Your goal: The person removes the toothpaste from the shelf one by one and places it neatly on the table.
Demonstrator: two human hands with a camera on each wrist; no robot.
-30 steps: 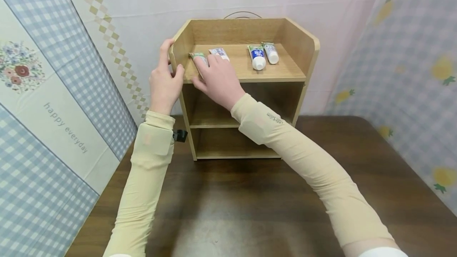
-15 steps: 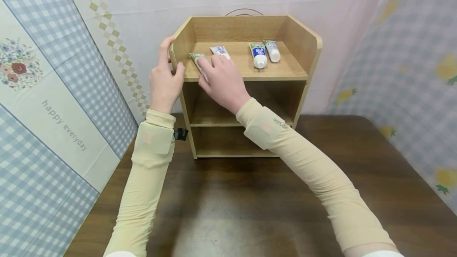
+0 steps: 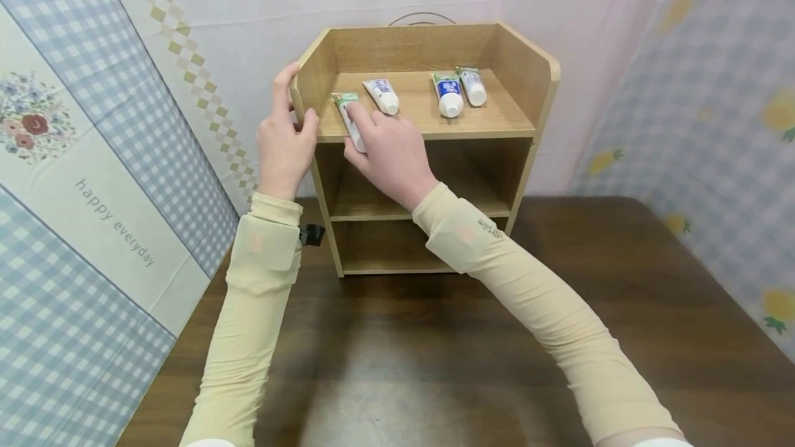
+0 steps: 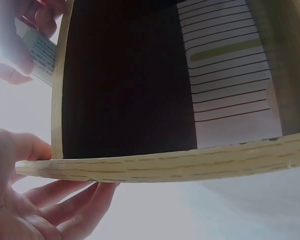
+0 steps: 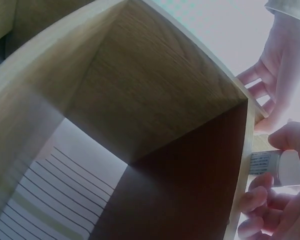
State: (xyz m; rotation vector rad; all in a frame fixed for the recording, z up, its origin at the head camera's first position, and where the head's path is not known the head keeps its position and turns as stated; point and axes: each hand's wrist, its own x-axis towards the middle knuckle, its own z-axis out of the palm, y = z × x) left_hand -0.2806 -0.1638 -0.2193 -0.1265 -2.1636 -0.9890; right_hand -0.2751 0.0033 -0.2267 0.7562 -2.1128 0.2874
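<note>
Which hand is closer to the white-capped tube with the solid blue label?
Right. The right hand holds the green-and-white tube, left of the blue-labelled tube. The left hand is farther left, gripping the left panel of the light-brown wooden shelf.

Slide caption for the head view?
Right hand holds a green-white tube, left hand grips the tan wooden shelf.

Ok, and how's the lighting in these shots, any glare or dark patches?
Head view: bright overall, pale reflection on the tabletop, lower shelves shaded; left wrist: whitish haze around the fingers, inner panel nearly black; right wrist: glare toward the upper right, print on the tube too soft to read.
</note>
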